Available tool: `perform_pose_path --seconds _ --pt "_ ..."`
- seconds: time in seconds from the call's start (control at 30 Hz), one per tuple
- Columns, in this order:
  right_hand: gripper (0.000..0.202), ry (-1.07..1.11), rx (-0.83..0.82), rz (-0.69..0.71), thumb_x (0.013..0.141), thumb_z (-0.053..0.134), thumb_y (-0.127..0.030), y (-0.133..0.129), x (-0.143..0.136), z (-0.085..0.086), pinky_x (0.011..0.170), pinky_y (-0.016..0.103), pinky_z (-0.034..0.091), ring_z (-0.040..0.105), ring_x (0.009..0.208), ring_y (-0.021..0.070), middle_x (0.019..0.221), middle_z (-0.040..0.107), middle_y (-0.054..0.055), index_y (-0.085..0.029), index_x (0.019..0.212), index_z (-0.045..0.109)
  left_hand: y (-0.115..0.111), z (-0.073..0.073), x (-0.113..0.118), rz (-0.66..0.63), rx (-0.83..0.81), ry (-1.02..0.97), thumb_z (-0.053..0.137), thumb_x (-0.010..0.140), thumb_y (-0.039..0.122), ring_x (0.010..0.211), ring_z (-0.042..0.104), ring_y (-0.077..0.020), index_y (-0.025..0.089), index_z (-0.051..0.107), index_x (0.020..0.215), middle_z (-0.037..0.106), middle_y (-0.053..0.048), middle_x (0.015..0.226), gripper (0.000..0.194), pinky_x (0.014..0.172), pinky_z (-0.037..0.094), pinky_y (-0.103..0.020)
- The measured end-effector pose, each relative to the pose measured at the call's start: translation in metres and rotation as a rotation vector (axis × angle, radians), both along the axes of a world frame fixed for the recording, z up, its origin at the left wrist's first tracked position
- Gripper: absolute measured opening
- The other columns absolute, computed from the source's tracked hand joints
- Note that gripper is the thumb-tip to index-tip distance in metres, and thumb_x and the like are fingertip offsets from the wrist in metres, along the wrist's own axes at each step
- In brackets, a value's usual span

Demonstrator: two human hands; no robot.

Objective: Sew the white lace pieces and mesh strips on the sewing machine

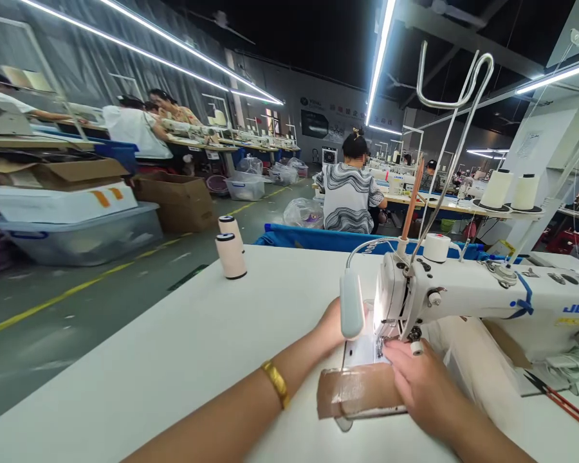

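A white sewing machine (463,289) stands on the right of the white table. My left hand (336,323) is beside its needle area, its fingers mostly hidden behind the grey lamp head (351,305). Close to the presser foot, right of the needle, lies my right hand (417,379), fingers pressed together and pointing left; what is under them I cannot make out. Brown taped cardboard (359,389) sits in front of the metal needle plate, touching the right hand. Pale fabric (477,360) lies under the machine arm.
Two thread cones (231,256) stand on the white table (174,360). Red-handled scissors (567,402) and a coiled cable (572,365) lie at the right. Blue cloth (309,238) borders the table's far edge. A person (351,193) sits beyond; boxes stand on the left floor.
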State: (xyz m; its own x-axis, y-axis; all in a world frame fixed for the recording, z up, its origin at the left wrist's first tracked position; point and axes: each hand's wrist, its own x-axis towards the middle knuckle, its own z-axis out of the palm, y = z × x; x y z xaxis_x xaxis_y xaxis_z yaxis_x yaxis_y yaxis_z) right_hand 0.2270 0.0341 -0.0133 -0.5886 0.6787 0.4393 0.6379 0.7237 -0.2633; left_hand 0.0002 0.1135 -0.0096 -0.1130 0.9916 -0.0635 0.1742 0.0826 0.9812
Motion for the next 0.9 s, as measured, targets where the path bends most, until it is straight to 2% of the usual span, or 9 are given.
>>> perform_pose_path --seconds 0.13,0.2,0.37,0.57,0.7,0.77,0.9 --pt "0.046 -0.011 -0.026 0.042 0.09 0.045 0.002 0.002 0.0 -0.006 0.094 0.038 0.061 0.071 0.109 0.0259 0.127 0.076 0.008 -0.023 0.115 0.073 -0.017 0.017 -0.029 -0.018 -0.035 -0.041 0.072 0.103 0.031 0.081 0.071 -0.0155 0.014 0.07 0.104 0.072 -0.001 0.095 0.017 0.075 0.063 -0.032" --pt "0.045 -0.018 -0.015 0.053 0.09 0.044 0.001 0.003 0.001 -0.01 0.095 0.038 0.062 0.072 0.111 0.0263 0.13 0.076 0.008 -0.023 0.115 0.074 -0.024 0.023 -0.043 -0.007 -0.045 -0.061 0.071 0.104 0.031 0.08 0.071 -0.0151 0.014 0.07 0.101 0.072 -0.001 0.092 0.018 0.075 0.063 -0.032" --pt "0.049 -0.043 0.06 0.075 0.09 0.043 -0.001 0.009 0.006 -0.021 0.095 0.039 0.065 0.075 0.112 0.0282 0.137 0.075 0.011 -0.022 0.12 0.075 -0.026 0.027 -0.072 0.081 -0.055 0.009 0.069 0.105 0.035 0.095 0.074 -0.0194 0.014 0.069 0.116 0.074 -0.006 0.112 0.024 0.084 0.065 -0.038" --pt "0.053 -0.047 0.053 0.12 0.092 0.048 -0.003 0.016 0.014 -0.032 0.092 0.038 0.066 0.075 0.115 0.0279 0.14 0.074 0.008 -0.029 0.132 0.072 -0.012 0.028 -0.121 0.199 -0.039 0.386 0.068 0.105 0.039 0.101 0.073 -0.0219 0.016 0.068 0.125 0.073 -0.008 0.121 0.031 0.088 0.064 -0.042" --pt "0.053 -0.049 0.052 0.133 0.093 0.046 -0.003 0.019 0.015 -0.034 0.095 0.039 0.065 0.074 0.116 0.0285 0.14 0.073 0.009 -0.027 0.133 0.071 -0.014 0.035 -0.151 0.265 0.114 0.724 0.069 0.104 0.04 0.112 0.07 -0.0252 0.018 0.067 0.13 0.069 -0.01 0.131 0.034 0.097 0.061 -0.047" --pt "0.051 -0.048 0.059 0.131 0.092 0.044 -0.002 0.016 0.012 -0.031 0.095 0.038 0.064 0.074 0.115 0.0279 0.138 0.074 0.01 -0.025 0.127 0.072 -0.021 0.036 -0.156 0.262 0.21 0.874 0.068 0.104 0.04 0.116 0.069 -0.0269 0.017 0.068 0.128 0.069 -0.011 0.132 0.033 0.1 0.058 -0.049" --pt "0.043 -0.019 0.067 0.041 0.091 0.045 0.0 -0.005 0.0 -0.017 0.095 0.039 0.06 0.071 0.109 0.0267 0.127 0.077 0.01 -0.023 0.116 0.073 -0.037 0.032 -0.145 0.112 0.319 1.088 0.059 0.096 0.03 0.106 0.07 -0.0311 0.022 0.074 0.099 0.077 -0.011 0.109 0.017 0.098 0.055 -0.048"
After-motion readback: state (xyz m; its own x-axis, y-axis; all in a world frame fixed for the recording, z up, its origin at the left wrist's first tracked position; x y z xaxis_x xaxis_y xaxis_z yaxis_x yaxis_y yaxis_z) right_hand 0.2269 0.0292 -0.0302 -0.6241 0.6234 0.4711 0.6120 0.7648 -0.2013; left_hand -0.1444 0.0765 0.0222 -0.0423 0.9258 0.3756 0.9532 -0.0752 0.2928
